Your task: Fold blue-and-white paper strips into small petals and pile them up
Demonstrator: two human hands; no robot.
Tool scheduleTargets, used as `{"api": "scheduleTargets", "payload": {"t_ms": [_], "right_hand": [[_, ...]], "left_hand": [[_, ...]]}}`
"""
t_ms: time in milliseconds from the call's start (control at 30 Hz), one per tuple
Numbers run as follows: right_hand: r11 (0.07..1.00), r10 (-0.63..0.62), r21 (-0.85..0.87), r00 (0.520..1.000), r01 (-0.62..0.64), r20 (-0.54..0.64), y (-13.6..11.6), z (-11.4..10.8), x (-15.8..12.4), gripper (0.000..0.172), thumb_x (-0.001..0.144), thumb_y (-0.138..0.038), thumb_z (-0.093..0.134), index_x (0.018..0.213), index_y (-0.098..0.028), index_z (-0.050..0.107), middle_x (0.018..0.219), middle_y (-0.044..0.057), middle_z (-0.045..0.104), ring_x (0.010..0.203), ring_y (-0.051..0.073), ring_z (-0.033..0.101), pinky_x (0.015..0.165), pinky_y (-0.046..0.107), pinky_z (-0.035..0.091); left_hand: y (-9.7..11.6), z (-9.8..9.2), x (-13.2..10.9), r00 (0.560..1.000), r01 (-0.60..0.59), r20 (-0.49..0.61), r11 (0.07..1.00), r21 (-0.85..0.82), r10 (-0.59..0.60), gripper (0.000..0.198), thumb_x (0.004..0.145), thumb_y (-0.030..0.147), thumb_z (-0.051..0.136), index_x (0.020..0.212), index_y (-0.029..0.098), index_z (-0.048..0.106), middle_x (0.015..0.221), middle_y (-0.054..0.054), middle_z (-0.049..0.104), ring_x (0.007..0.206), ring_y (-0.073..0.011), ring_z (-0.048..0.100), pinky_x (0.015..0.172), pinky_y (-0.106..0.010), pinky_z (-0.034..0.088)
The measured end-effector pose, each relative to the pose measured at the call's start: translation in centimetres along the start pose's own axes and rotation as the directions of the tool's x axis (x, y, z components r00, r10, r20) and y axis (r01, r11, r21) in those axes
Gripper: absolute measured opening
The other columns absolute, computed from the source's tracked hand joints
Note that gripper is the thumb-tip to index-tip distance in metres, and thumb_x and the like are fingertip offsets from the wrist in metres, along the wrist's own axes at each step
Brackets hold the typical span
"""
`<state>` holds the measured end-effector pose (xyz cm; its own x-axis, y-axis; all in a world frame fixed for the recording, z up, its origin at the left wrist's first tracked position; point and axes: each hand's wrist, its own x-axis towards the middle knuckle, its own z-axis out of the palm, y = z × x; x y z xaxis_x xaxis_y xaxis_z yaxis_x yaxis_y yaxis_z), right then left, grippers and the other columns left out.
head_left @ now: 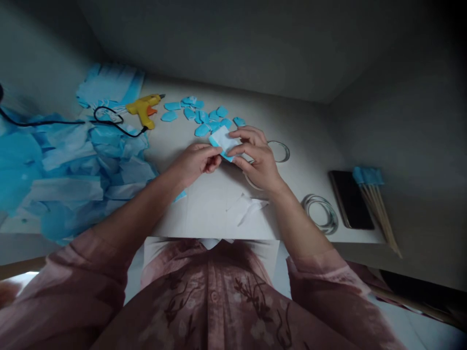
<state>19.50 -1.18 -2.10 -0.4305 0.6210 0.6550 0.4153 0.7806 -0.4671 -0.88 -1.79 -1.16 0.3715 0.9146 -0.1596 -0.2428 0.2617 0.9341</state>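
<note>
Both hands meet over the middle of the white table. My left hand pinches the near edge of a small light-blue piece of fabric, fingers curled closed. My right hand grips the same piece from the right, fingers bent over it. Just beyond the hands lie several cut blue petal-shaped pieces.
A yellow glue gun with a black cord lies at the back left beside a heap of blue fabric. Two coils of clear wire, a dark phone and wooden sticks with blue tips sit on the right. White scraps lie near me.
</note>
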Motion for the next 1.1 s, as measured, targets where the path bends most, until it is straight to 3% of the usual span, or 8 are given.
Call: {"api": "scheduleTargets", "payload": {"t_ms": [100,233,367,500,667,867,1000,1100], "right_hand": [[0.995,0.078,0.061,0.996,-0.076,-0.033,-0.1,0.0,0.0,0.019,0.095,-0.045,0.066,0.091,-0.028,0.074,0.127,0.005,0.071,0.127,0.026,0.061,0.117,0.053,0.041],[0.944,0.272,0.202,0.962,-0.26,-0.035,-0.6,0.3,0.0,0.03,0.091,-0.054,0.069,0.088,-0.025,0.073,0.13,0.008,0.07,0.126,0.024,0.063,0.112,0.049,0.046],[0.798,0.463,0.423,0.886,-0.428,0.022,-1.0,0.7,0.0,0.036,0.082,-0.058,0.077,0.085,-0.023,0.072,0.126,0.009,0.071,0.12,0.022,0.066,0.097,0.039,0.055],[0.625,0.565,0.59,0.818,-0.511,0.109,-1.4,0.9,0.2,0.037,0.076,-0.054,0.084,0.083,-0.022,0.068,0.112,0.006,0.074,0.103,0.018,0.068,0.088,0.033,0.057],[0.589,0.614,0.597,0.782,-0.544,0.106,-0.9,1.1,0.2,0.043,0.07,-0.056,0.087,0.085,-0.022,0.066,0.081,-0.002,0.066,0.069,0.011,0.056,0.067,0.026,0.051],[0.603,0.57,0.6,0.81,-0.525,0.136,0.2,1.4,-0.1,0.066,0.072,-0.053,0.085,0.127,-0.028,0.061,0.088,-0.001,0.066,0.074,0.015,0.06,0.074,0.031,0.054],[0.593,0.54,0.612,0.822,-0.524,0.181,-0.1,1.6,-0.2,0.057,0.075,-0.052,0.082,0.123,-0.026,0.064,0.086,-0.002,0.064,0.073,0.014,0.058,0.076,0.032,0.053],[0.589,0.553,0.606,0.814,-0.534,0.18,-0.5,1.7,-0.1,0.05,0.076,-0.055,0.081,0.115,-0.026,0.067,0.084,-0.001,0.064,0.074,0.015,0.058,0.076,0.032,0.053]], "left_hand": [[-0.3,-0.2,0.1,1.0,-0.02,-0.001,0.998,0.051,0.02,0.027,0.08,0.031,0.072,0.062,0.014,0.06,0.057,-0.002,0.056,0.048,-0.008,0.046,0.047,-0.023,0.031],[-0.6,-0.3,0.0,0.999,-0.029,0.029,0.995,0.096,0.026,0.033,0.082,0.039,0.074,0.064,0.014,0.064,0.062,-0.002,0.059,0.05,-0.0071,0.047,0.05,-0.022,0.033],[-0.6,-0.3,-0.2,0.999,-0.044,0.034,0.984,0.173,0.039,0.038,0.079,0.046,0.077,0.062,0.015,0.065,0.064,-0.002,0.06,0.051,-0.0072,0.047,0.051,-0.023,0.033],[-0.5,-0.3,-0.3,0.998,-0.065,0.033,0.97,0.234,0.059,0.04,0.079,0.05,0.075,0.061,0.016,0.066,0.063,-0.003,0.061,0.052,-0.0083,0.047,0.051,-0.025,0.032],[-0.2,0.1,-0.4,0.997,-0.072,0.019,0.951,0.3,0.07,0.037,0.079,0.045,0.073,0.058,0.017,0.065,0.058,-0.002,0.058,0.051,-0.009,0.045,0.051,-0.026,0.031],[0.3,0.5,-0.6,0.993,-0.067,-0.06,0.922,0.382,0.098,0.034,0.082,0.036,0.067,0.054,0.017,0.063,0.054,-0.001,0.055,0.05,-0.0091,0.044,0.051,-0.025,0.031],[0.4,0.5,-0.6,0.969,-0.126,-0.146,0.911,0.393,0.198,0.033,0.084,0.031,0.066,0.055,0.017,0.061,0.053,0.0,0.052,0.052,-0.0087,0.043,0.052,-0.024,0.032],[0.2,0.6,-0.5,0.96,-0.156,-0.174,0.935,0.318,0.22,0.03,0.086,0.037,0.068,0.064,0.016,0.065,0.062,-0.001,0.059,0.056,-0.0091,0.048,0.055,-0.024,0.036]]}}
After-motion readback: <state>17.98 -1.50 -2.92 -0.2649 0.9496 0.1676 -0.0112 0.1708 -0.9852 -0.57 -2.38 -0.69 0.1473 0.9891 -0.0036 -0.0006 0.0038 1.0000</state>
